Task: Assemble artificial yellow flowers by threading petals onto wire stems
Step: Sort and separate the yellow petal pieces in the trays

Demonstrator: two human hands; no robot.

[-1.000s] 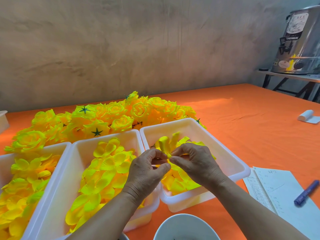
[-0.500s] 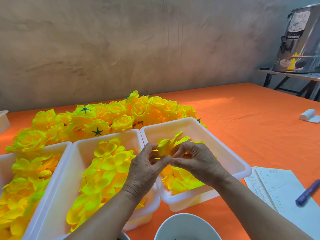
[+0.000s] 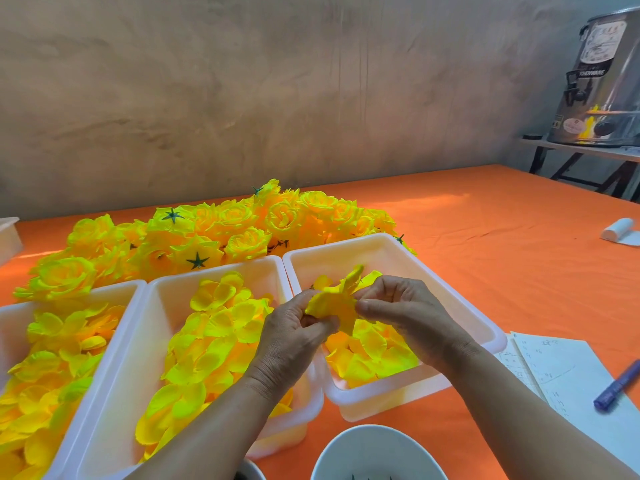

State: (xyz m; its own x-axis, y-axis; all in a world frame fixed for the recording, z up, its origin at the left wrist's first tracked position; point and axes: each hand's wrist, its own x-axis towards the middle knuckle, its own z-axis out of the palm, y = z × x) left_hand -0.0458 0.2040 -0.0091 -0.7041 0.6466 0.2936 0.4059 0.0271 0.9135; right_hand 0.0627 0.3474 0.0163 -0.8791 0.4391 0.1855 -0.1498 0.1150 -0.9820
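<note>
Pinching a yellow petal piece [image 3: 334, 304] between both hands, we hold it in the air just above the right tray [image 3: 388, 241], so that anything dropped would fall back among the loose petals [image 3: 375, 355] it seems to belong with. Our left hand [image 3: 294, 337] grips its lower left edge with thumb and curled fingers, and our right hand [image 3: 398, 311] nips the opposite side between thumb and forefinger. Held from two sides like this, the soft fabric is spread and its middle exposed, which we judge suits threading. We cannot see a wire stem: it is either hidden behind petals and fingers or not yet picked up. The middle tray [image 3: 214, 268] and the left tray [image 3: 72, 295] sit touching side by side, each heaped with petals of what looks like a different cut, presumably sorted so that layers can be taken in order. Behind the trays lies a pile of finished flowers [image 3: 242, 220], some turned over to show green star-shaped calyxes, kept clear of the working space. Nearest us, a white bowl [image 3: 346, 448] stands below the hands; dark bits show in it, too cut off to name. On the orange tabletop [image 3: 485, 265] to the right lie paper sheets [image 3: 568, 368] with a blue marker [image 3: 618, 388] resting partly on them, likely for tallying.
</note>
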